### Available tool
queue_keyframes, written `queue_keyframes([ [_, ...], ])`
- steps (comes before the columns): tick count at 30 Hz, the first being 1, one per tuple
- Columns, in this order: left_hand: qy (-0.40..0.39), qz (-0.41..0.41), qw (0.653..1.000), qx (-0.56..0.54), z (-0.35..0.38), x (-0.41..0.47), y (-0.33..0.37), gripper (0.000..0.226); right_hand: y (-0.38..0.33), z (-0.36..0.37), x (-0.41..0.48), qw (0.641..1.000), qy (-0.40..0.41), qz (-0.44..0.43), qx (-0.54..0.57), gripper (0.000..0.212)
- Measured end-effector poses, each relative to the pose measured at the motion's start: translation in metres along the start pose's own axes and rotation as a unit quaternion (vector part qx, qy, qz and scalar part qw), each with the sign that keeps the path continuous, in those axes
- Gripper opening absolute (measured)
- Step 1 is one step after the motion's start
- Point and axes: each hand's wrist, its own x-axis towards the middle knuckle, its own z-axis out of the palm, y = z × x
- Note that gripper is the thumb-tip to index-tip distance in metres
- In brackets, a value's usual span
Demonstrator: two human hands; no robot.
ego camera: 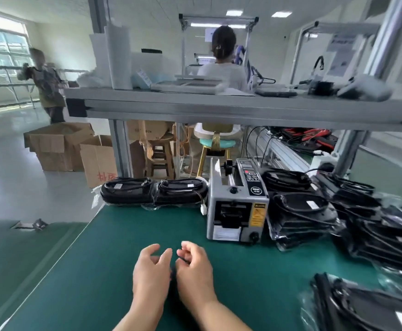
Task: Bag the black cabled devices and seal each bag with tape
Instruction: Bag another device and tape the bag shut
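My left hand and my right hand hover side by side over the green mat near the front edge, fingers loosely curled, holding nothing that I can make out. Two bagged black cabled devices lie end to end at the mat's far edge. A grey tape dispenser stands just right of them. More black cabled devices in clear bags are stacked to the right and far right. Another bagged pile sits at the bottom right corner.
An aluminium shelf spans the bench above the far edge, with uprights at left and right. Cardboard boxes and stools stand on the floor beyond. One person sits with their back to me; another stands at the far left.
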Motion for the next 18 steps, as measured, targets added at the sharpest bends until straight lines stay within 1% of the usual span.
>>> queue_keyframes([
  [3,-0.050,0.017,0.998,0.042,0.005,-0.058,-0.004,0.024,0.005,-0.025,-0.045,1.000,-0.014,0.019,-0.003,0.035],
  [6,-0.092,0.037,0.995,0.033,0.016,-0.115,-0.006,0.015,0.018,-0.066,-0.091,0.999,-0.011,0.029,-0.016,0.032],
  [8,-0.134,0.062,0.989,0.026,0.030,-0.150,-0.005,0.015,0.025,-0.102,-0.119,0.999,0.009,0.021,-0.023,0.030],
  [10,-0.192,0.097,0.976,0.036,0.049,-0.179,-0.001,0.019,0.028,-0.142,-0.145,0.999,0.046,0.013,-0.015,0.030],
  [12,-0.233,0.161,0.957,0.060,0.071,-0.197,0.005,0.026,0.029,-0.181,-0.166,0.994,0.104,0.010,0.017,0.039],
  [14,-0.252,0.247,0.931,0.089,0.092,-0.205,0.015,0.028,0.029,-0.217,-0.180,0.986,0.157,0.002,0.047,0.047],
  [15,-0.259,0.296,0.912,0.118,0.103,-0.207,0.022,0.028,0.029,-0.233,-0.184,0.981,0.183,-0.002,0.060,0.048],
  [16,-0.266,0.348,0.885,0.155,0.114,-0.208,0.029,0.031,0.029,-0.247,-0.187,0.976,0.207,-0.005,0.073,0.048],
  [18,-0.282,0.437,0.821,0.236,0.136,-0.206,0.039,0.053,0.034,-0.271,-0.189,0.964,0.246,-0.005,0.101,0.046],
])
